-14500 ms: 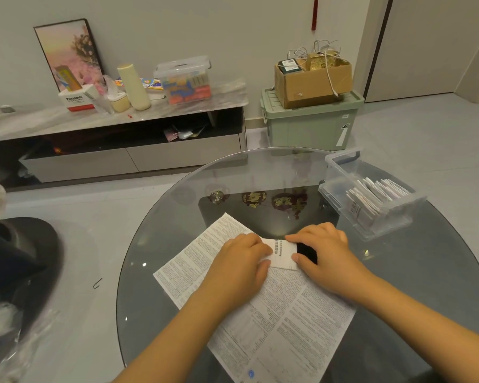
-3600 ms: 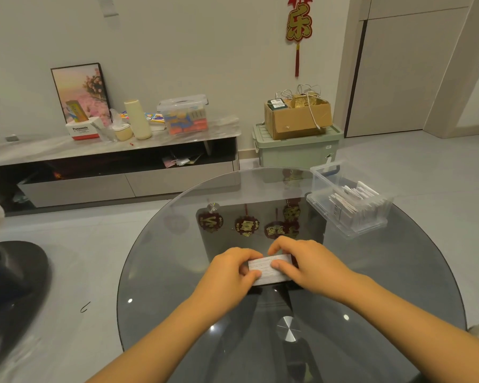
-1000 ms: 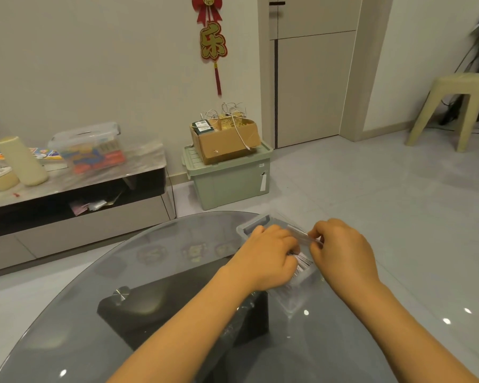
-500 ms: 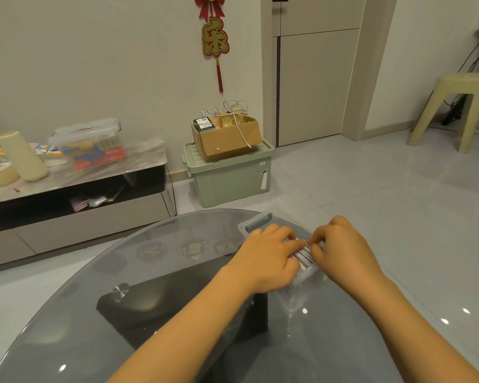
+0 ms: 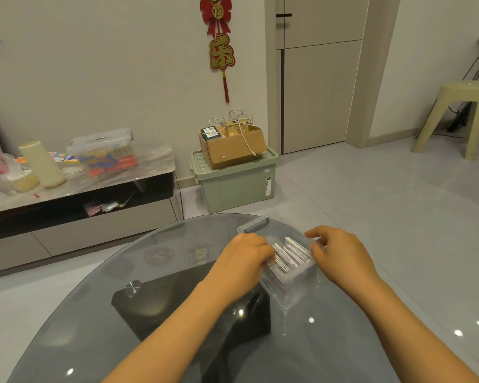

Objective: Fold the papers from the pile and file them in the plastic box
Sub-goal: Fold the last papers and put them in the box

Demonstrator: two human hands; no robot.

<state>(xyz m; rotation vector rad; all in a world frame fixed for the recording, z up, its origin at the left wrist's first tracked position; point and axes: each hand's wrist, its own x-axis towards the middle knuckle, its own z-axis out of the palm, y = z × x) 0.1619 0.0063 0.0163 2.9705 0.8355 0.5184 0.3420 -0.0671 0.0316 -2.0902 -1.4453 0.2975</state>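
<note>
A clear plastic box (image 5: 288, 288) stands on the right part of the round glass table (image 5: 89, 313). Several folded papers (image 5: 291, 255) stand in a row inside it. My left hand (image 5: 244, 258) is at the box's left side, its fingers curled over the rim against the ends of the papers. My right hand (image 5: 340, 252) hovers at the right rim with loosely curled fingers and nothing in them; its thumb is close to the rim. No pile of unfolded paper is in view.
Beyond the table, a green storage bin (image 5: 235, 186) carries a cardboard box (image 5: 233, 147) by the wall. A low cabinet (image 5: 80, 194) with clutter runs along the left. A beige stool (image 5: 459, 111) stands far right on the tiled floor.
Half a second ago both hands pressed on the papers in the box. Now my right hand has drawn back to the right rim, uncovering the row; my left hand stays at the left side.
</note>
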